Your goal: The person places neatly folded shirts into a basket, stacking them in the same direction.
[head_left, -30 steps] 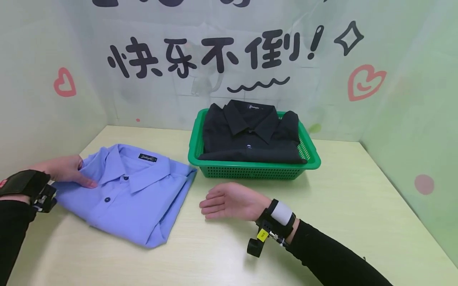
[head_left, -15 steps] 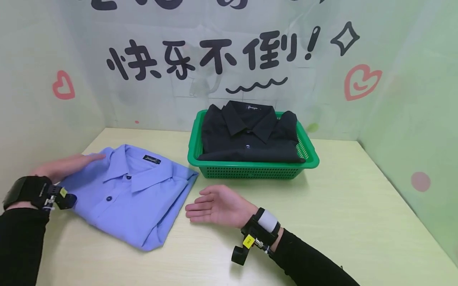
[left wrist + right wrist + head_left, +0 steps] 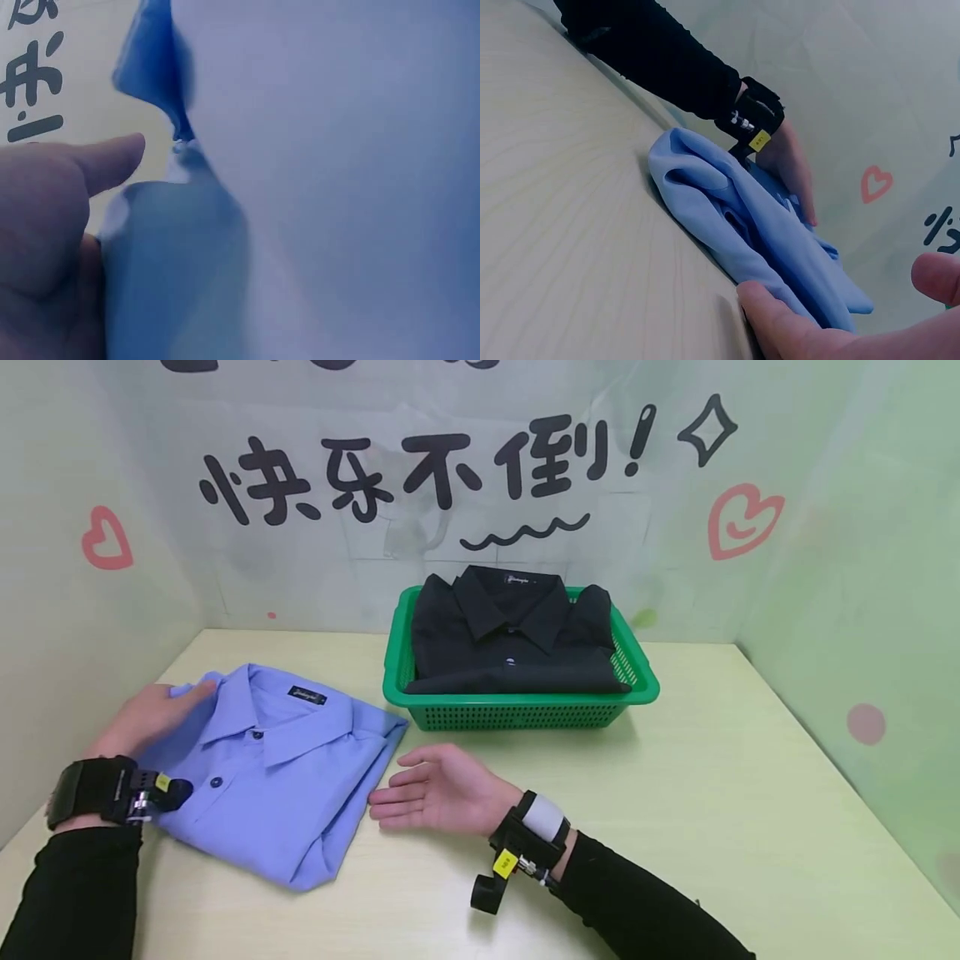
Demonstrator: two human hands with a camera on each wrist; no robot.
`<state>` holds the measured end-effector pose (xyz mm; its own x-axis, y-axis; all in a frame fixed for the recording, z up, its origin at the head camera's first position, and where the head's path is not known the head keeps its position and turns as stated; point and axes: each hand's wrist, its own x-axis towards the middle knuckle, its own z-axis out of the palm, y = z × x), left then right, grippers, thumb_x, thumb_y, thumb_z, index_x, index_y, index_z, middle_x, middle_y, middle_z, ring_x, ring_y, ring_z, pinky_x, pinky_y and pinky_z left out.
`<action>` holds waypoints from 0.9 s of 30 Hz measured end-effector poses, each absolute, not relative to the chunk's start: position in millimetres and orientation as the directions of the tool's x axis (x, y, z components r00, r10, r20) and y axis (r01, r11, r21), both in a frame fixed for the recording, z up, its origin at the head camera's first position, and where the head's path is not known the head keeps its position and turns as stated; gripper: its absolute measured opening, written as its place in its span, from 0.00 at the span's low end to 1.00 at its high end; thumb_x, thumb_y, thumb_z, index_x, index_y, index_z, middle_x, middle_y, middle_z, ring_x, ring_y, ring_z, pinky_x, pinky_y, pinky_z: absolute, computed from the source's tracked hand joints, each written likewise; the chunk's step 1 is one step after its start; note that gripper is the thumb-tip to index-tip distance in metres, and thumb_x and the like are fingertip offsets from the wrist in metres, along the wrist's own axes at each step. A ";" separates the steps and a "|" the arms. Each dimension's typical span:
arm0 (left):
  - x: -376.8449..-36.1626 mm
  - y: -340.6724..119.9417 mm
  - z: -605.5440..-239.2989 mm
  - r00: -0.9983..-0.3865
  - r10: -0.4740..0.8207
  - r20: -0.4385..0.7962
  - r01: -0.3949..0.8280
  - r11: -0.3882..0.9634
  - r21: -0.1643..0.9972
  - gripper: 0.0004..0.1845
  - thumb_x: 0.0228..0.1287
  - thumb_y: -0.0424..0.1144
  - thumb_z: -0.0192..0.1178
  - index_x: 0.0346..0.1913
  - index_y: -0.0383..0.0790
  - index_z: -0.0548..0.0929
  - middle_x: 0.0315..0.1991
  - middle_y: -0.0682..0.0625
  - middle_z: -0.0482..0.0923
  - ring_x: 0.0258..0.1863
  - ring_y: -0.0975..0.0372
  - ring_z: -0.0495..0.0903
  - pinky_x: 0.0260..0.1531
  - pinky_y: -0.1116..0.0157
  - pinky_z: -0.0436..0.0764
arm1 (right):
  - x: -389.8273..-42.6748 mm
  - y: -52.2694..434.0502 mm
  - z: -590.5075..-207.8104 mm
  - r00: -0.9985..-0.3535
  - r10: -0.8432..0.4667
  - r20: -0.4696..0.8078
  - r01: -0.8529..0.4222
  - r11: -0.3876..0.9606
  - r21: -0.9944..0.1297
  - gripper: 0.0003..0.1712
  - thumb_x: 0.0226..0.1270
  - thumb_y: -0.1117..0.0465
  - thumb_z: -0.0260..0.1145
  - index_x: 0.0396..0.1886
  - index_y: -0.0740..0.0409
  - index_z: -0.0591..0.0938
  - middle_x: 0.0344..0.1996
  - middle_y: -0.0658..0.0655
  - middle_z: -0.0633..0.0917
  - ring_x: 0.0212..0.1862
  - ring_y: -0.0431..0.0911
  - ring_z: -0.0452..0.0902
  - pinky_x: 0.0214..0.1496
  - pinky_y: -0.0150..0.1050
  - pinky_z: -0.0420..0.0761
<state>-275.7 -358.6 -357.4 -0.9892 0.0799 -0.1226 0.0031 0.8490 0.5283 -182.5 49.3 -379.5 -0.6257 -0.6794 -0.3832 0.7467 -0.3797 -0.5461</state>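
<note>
Pale desk [image 3: 712, 810], folded blue shirt [image 3: 277, 793] at eight o'clock of the head view.
Green basket [image 3: 517, 716] at the shirt's two o'clock, occupied by a black shirt [image 3: 517, 643]. Right hand [image 3: 450, 793] at four, fingers straight; left hand [image 3: 150, 717] at ten, thumb apart from partly hidden fingers.

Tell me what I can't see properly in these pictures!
Most fingertips of the left hand, head view: hidden by the hand or blue shirt.
Floor of the green basket, head view: covered by the black shirt.
Blue shirt's label, head view: letters too small.
Top wall writing, head view: cut by the upper edge.
</note>
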 end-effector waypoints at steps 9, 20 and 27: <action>-285.5 -359.3 -366.2 -0.996 0.088 0.009 0.081 0.867 0.492 0.26 0.76 0.52 0.46 0.25 0.34 0.62 0.23 0.47 0.56 0.26 0.52 0.65 0.26 0.59 0.62 | -182.6 40.4 -381.7 -0.655 -0.656 -0.376 0.717 -0.381 -0.583 0.36 0.70 0.61 0.55 0.70 0.74 0.53 0.60 0.78 0.70 0.67 0.68 0.62 0.68 0.55 0.64; -291.1 -346.1 -369.4 -0.991 0.132 0.036 0.133 0.864 0.486 0.17 0.72 0.39 0.56 0.39 0.22 0.75 0.32 0.36 0.72 0.36 0.43 0.72 0.33 0.51 0.72 | -174.8 29.4 -386.6 -0.642 -0.680 -0.355 0.726 -0.389 -0.567 0.39 0.70 0.60 0.56 0.72 0.74 0.51 0.61 0.77 0.69 0.68 0.67 0.60 0.68 0.56 0.62; -293.9 -333.4 -370.1 -0.990 0.144 0.005 0.127 0.852 0.508 0.14 0.72 0.38 0.55 0.41 0.25 0.75 0.33 0.38 0.69 0.37 0.43 0.70 0.36 0.49 0.71 | -168.4 19.1 -390.8 -0.637 -0.688 -0.348 0.736 -0.409 -0.540 0.34 0.69 0.63 0.56 0.69 0.71 0.56 0.62 0.79 0.66 0.70 0.69 0.55 0.69 0.57 0.61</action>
